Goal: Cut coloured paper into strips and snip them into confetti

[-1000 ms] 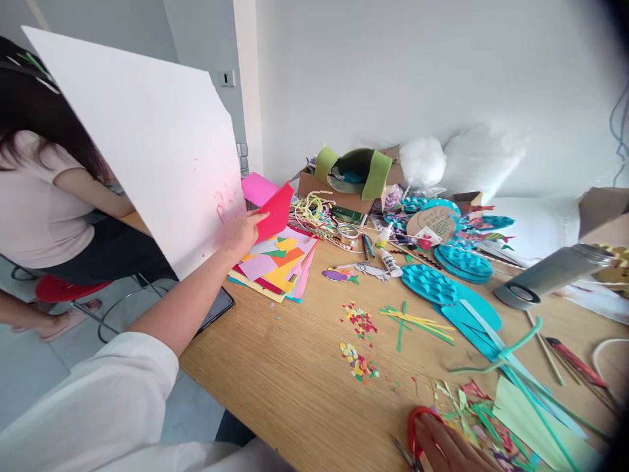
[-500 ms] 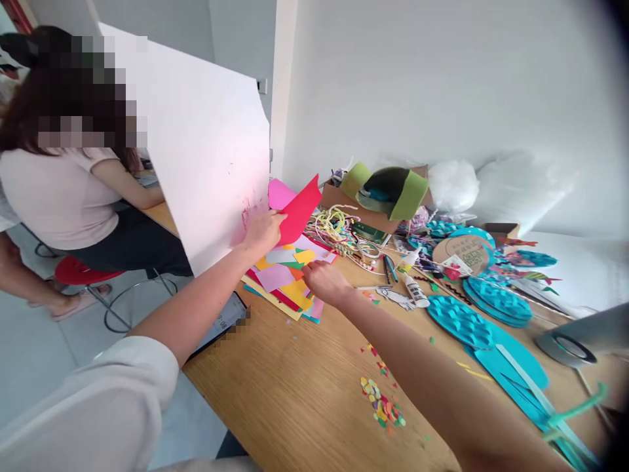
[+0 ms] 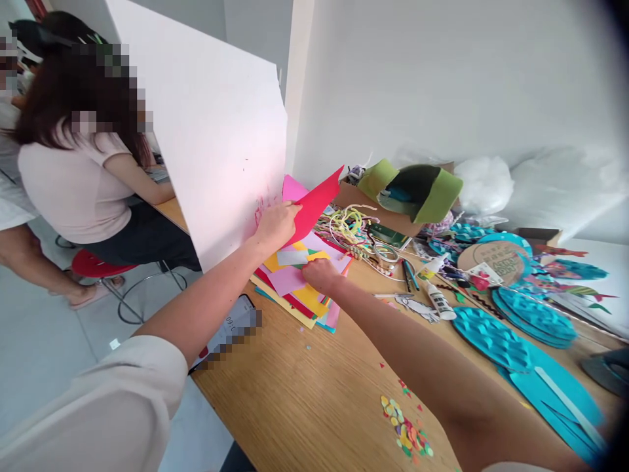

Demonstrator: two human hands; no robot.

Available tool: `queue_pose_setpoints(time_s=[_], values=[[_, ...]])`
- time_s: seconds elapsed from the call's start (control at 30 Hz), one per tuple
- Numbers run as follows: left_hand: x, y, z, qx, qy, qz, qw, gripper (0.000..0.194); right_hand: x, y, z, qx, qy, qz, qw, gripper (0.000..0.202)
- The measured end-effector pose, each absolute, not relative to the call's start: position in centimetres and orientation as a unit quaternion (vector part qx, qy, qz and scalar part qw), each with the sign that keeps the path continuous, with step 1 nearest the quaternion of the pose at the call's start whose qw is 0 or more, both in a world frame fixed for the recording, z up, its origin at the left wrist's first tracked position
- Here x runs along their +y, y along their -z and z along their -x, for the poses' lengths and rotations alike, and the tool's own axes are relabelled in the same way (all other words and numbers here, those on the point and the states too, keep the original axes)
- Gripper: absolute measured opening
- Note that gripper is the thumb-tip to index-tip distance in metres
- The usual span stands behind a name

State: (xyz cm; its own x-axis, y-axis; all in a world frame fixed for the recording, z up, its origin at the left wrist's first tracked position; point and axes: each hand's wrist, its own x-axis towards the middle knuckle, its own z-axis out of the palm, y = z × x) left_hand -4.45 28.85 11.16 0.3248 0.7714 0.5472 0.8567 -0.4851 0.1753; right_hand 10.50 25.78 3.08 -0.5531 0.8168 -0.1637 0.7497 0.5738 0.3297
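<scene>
My left hand [image 3: 278,226] pinches a sheet of red paper [image 3: 317,203] by its left edge, lifting it at a slant above a pile of coloured paper [image 3: 299,305]. Close by, my right hand [image 3: 322,275] is closed, fingers curled down at the loose scraps on top of that pile. Whatever its fingertips grip is hidden. Yellow and lilac scraps, among them a lilac piece [image 3: 285,280], lie around the right hand. A pink sheet [image 3: 293,189] shows behind the red one.
A white board [image 3: 211,131] stands upright left of the pile. A phone [image 3: 228,331] lies at the table's left edge. Paper confetti [image 3: 405,426], a glue bottle [image 3: 441,301], cords [image 3: 346,226] and blue ovals [image 3: 491,334] cover the right side. A person [image 3: 88,183] sits beyond the board.
The view has turned left, so everything sits further right in it. My left hand still grips the red paper. My right hand has drawn slightly left over the scraps.
</scene>
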Motion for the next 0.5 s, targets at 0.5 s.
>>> queue_pose_setpoints(time_s=[0.5], values=[[29.8, -12.0, 4.4, -0.509, 0.248, 0.819, 0.090, 0.048, 27.6, -10.4, -12.9, 0.856, -0.057, -0.509, -0.067, 0.023]])
